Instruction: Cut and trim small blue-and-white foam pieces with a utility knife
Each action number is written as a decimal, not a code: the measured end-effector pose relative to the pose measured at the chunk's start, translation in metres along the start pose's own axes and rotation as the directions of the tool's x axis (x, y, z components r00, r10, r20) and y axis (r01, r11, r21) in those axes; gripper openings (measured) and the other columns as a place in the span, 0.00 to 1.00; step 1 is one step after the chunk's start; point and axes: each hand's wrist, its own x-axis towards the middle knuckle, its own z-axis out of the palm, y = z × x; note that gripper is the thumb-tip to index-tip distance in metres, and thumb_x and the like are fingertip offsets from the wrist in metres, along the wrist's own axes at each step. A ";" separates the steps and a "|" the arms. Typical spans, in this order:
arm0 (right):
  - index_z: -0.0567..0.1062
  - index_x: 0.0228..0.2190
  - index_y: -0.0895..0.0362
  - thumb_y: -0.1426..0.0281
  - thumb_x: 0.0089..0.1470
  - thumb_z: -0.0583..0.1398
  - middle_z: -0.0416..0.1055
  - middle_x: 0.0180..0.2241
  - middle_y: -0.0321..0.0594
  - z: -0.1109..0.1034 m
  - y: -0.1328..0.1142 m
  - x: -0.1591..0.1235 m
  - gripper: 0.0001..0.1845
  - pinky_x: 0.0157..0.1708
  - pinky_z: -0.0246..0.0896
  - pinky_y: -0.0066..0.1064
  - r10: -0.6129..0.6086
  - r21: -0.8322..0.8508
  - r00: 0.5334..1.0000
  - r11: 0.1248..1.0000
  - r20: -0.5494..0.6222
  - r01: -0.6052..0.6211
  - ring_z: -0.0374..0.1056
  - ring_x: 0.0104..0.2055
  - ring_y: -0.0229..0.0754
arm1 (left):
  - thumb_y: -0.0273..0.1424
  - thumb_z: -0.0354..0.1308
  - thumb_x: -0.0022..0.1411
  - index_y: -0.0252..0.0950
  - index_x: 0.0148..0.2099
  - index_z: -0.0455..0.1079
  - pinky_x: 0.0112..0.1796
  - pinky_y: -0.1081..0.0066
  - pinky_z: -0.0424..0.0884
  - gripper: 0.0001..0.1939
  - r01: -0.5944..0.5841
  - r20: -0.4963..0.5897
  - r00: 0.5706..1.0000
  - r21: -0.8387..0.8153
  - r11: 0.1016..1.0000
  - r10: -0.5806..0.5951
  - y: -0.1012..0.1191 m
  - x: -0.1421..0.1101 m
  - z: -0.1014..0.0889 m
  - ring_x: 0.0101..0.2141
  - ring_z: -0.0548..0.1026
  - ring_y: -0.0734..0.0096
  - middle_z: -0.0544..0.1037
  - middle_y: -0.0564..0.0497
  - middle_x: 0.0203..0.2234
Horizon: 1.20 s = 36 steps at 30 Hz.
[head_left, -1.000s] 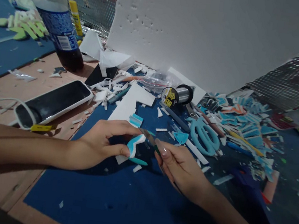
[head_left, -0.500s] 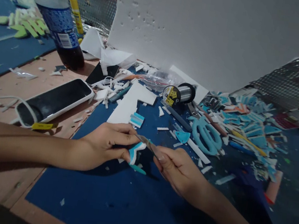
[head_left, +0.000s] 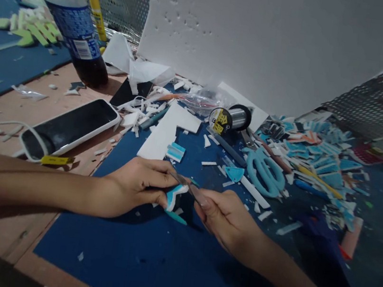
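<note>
My left hand (head_left: 134,187) pinches a small white-and-teal foam piece (head_left: 173,197) against the dark blue mat (head_left: 145,256). My right hand (head_left: 228,218) grips a thin craft knife (head_left: 185,184), its blade laid across the top of the foam piece beside my left fingertips. A teal offcut (head_left: 176,216) lies just below the piece.
A phone (head_left: 69,128) with a cable lies at the left, a cola bottle (head_left: 75,25) behind it. A white foam board (head_left: 264,39) stands at the back. Teal scissors (head_left: 264,171), a wire spool (head_left: 229,119), a white foam sheet (head_left: 164,132) and several foam scraps (head_left: 319,158) crowd the right.
The knife blade has slid left across the foam piece toward my left fingers. Both hands have stayed nearly in place.
</note>
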 end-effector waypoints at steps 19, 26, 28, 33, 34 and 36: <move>0.62 0.21 0.55 0.51 0.64 0.44 0.55 0.10 0.28 0.004 -0.002 0.000 0.27 0.17 0.50 0.26 -0.029 0.080 0.978 0.996 -0.207 0.047 0.53 0.12 0.32 | 0.31 0.68 0.52 0.35 0.47 0.76 0.35 0.73 0.74 0.18 0.073 -0.163 0.985 0.090 0.993 -0.058 0.012 0.005 -0.004 0.35 0.77 0.66 0.80 0.48 0.33; 0.63 0.21 0.55 0.54 0.65 0.44 0.56 0.10 0.28 0.003 -0.004 0.002 0.27 0.18 0.51 0.26 -0.054 0.008 0.989 0.998 -0.140 0.055 0.55 0.12 0.32 | 0.32 0.68 0.51 0.32 0.40 0.76 0.33 0.74 0.73 0.14 0.131 -0.191 0.974 0.037 0.991 -0.122 0.019 0.006 -0.003 0.32 0.77 0.68 0.80 0.49 0.30; 0.62 0.20 0.55 0.53 0.65 0.44 0.55 0.10 0.28 0.003 -0.004 0.002 0.27 0.17 0.50 0.26 -0.052 -0.010 0.990 0.999 -0.130 0.051 0.54 0.12 0.32 | 0.32 0.68 0.51 0.32 0.39 0.76 0.34 0.74 0.74 0.13 0.121 -0.191 0.975 0.037 0.992 -0.112 0.019 0.006 -0.003 0.32 0.77 0.68 0.80 0.49 0.30; 0.60 0.20 0.54 0.52 0.64 0.43 0.52 0.09 0.27 0.003 -0.001 0.002 0.28 0.16 0.46 0.26 -0.021 -0.023 0.993 1.000 -0.114 0.019 0.50 0.12 0.32 | 0.32 0.68 0.52 0.33 0.39 0.77 0.35 0.74 0.74 0.12 0.041 -0.197 0.980 0.011 0.999 -0.038 0.014 0.005 -0.002 0.32 0.77 0.69 0.80 0.49 0.31; 0.60 0.20 0.54 0.51 0.64 0.43 0.53 0.10 0.28 0.003 -0.001 0.002 0.28 0.16 0.45 0.26 -0.020 -0.030 0.994 0.999 -0.103 0.017 0.50 0.12 0.31 | 0.33 0.68 0.53 0.33 0.39 0.77 0.35 0.73 0.74 0.12 0.023 -0.193 0.981 0.014 1.000 -0.020 0.013 0.005 -0.002 0.32 0.77 0.69 0.80 0.48 0.31; 0.59 0.19 0.54 0.49 0.63 0.43 0.53 0.11 0.28 0.003 -0.002 0.002 0.29 0.16 0.44 0.26 -0.018 -0.046 0.997 0.999 -0.079 0.014 0.50 0.13 0.31 | 0.33 0.67 0.54 0.32 0.39 0.77 0.34 0.73 0.73 0.12 -0.003 -0.164 0.986 0.041 0.999 0.010 0.012 0.004 -0.002 0.32 0.77 0.68 0.80 0.47 0.32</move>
